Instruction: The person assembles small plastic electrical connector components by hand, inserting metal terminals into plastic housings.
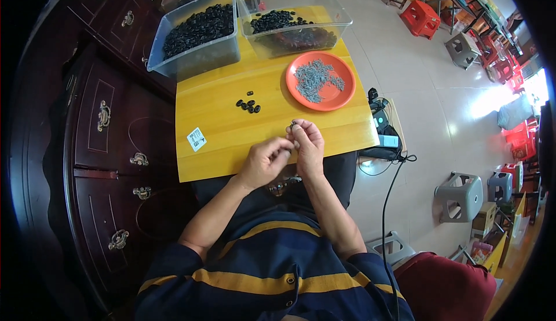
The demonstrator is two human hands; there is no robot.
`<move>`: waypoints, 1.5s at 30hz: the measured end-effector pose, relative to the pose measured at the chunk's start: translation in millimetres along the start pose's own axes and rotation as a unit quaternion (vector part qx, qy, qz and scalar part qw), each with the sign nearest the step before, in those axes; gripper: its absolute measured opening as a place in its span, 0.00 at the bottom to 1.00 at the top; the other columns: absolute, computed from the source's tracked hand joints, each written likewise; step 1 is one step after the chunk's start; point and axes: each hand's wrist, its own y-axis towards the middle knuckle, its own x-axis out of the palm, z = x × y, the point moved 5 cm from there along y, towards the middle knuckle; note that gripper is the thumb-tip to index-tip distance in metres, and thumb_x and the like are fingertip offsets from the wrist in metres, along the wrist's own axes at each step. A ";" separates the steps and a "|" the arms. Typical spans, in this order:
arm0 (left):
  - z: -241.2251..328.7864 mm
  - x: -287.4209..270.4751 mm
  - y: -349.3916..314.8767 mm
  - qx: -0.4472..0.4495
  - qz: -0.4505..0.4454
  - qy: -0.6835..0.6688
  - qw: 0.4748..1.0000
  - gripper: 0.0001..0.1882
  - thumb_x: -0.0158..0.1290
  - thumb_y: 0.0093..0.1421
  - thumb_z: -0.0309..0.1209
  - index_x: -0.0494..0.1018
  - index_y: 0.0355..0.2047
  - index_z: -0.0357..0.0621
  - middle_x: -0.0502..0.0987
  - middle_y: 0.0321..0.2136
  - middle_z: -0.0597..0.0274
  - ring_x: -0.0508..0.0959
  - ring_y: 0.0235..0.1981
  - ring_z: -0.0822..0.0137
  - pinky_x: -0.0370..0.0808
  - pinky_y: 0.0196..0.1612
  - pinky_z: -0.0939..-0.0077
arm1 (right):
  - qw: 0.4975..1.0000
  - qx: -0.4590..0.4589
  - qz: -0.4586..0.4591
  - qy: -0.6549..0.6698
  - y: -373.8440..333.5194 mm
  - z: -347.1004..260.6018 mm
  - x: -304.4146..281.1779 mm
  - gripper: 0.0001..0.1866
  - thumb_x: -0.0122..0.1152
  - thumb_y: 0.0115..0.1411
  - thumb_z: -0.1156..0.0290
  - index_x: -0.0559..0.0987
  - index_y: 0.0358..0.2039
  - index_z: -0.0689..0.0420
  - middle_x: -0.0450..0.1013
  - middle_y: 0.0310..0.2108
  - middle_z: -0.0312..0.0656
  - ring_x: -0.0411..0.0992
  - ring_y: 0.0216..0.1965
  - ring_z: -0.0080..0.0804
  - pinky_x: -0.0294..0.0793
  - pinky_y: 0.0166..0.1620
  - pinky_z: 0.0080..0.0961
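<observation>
Over the near edge of the yellow table [220, 156], my two hands meet with fingertips close together. My right hand [310, 149] is closed in a pinch on a small black piece [293, 124], mostly covered by thumb and finger. Beside it my left hand [265, 163] has its fingers curled together; whether something sits in them is hidden. Several black oval pieces [251, 108] lie loose on the tabletop ahead of my left hand. Beyond my right hand stands an orange-red plate [333, 97] bearing a heap of small grey slender parts [315, 78].
Two clear plastic bins, one at left [211, 58] and one at right [324, 21], hold black pieces at the far side. A white label [196, 139] is on the table. Dark wooden drawers [95, 104] border the left; a black cable [384, 211] hangs at right, near a grey stool [460, 196].
</observation>
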 end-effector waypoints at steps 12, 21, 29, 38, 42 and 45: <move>-36.8 -35.2 14.9 -0.086 0.101 -0.166 0.977 0.09 0.52 0.64 0.22 0.74 0.44 0.37 0.76 0.32 0.69 0.75 0.27 0.82 0.77 0.33 0.84 | 0.974 -0.039 -0.039 -0.221 -2.0 3.0 1.3 0.06 0.58 0.63 0.76 0.77 0.40 0.64 0.76 0.30 0.37 0.72 0.31 0.20 0.71 0.38 0.17; -42.7 -35.0 13.6 -0.080 0.097 -0.141 0.982 0.14 0.53 0.59 0.17 0.75 0.46 0.36 0.76 0.33 0.69 0.74 0.30 0.83 0.75 0.35 0.87 | 0.970 -0.043 -0.048 -0.235 0.7 5.2 3.4 0.06 0.59 0.62 0.77 0.77 0.39 0.64 0.76 0.30 0.36 0.72 0.30 0.19 0.72 0.38 0.17; -39.1 -34.8 15.2 -0.060 0.082 -0.127 0.987 0.14 0.54 0.59 0.17 0.75 0.45 0.37 0.76 0.33 0.69 0.74 0.30 0.83 0.74 0.36 0.87 | 0.966 -0.039 -0.047 -0.253 2.1 6.5 2.7 0.06 0.58 0.62 0.77 0.77 0.39 0.64 0.76 0.30 0.36 0.72 0.30 0.19 0.72 0.38 0.17; -43.8 -33.7 14.8 -0.070 0.087 -0.122 0.986 0.13 0.55 0.59 0.17 0.75 0.45 0.37 0.77 0.32 0.68 0.76 0.31 0.82 0.76 0.36 0.86 | 0.967 -0.037 -0.048 -0.248 2.3 8.0 1.4 0.07 0.58 0.63 0.77 0.77 0.40 0.64 0.76 0.31 0.36 0.73 0.32 0.19 0.73 0.38 0.17; -40.6 -31.5 15.2 -0.062 0.081 -0.124 0.987 0.13 0.55 0.59 0.17 0.75 0.45 0.36 0.78 0.32 0.68 0.76 0.31 0.82 0.76 0.36 0.85 | 0.962 -0.030 -0.052 -0.265 1.7 9.9 0.3 0.07 0.58 0.63 0.76 0.77 0.41 0.64 0.76 0.32 0.36 0.74 0.33 0.19 0.74 0.38 0.17; -39.9 -30.8 16.9 -0.060 0.061 -0.125 0.988 0.13 0.55 0.59 0.17 0.76 0.45 0.36 0.77 0.32 0.69 0.76 0.31 0.82 0.76 0.36 0.85 | 0.965 -0.027 -0.056 -0.255 1.1 10.6 1.2 0.08 0.59 0.63 0.76 0.77 0.41 0.64 0.76 0.32 0.36 0.73 0.33 0.19 0.73 0.39 0.17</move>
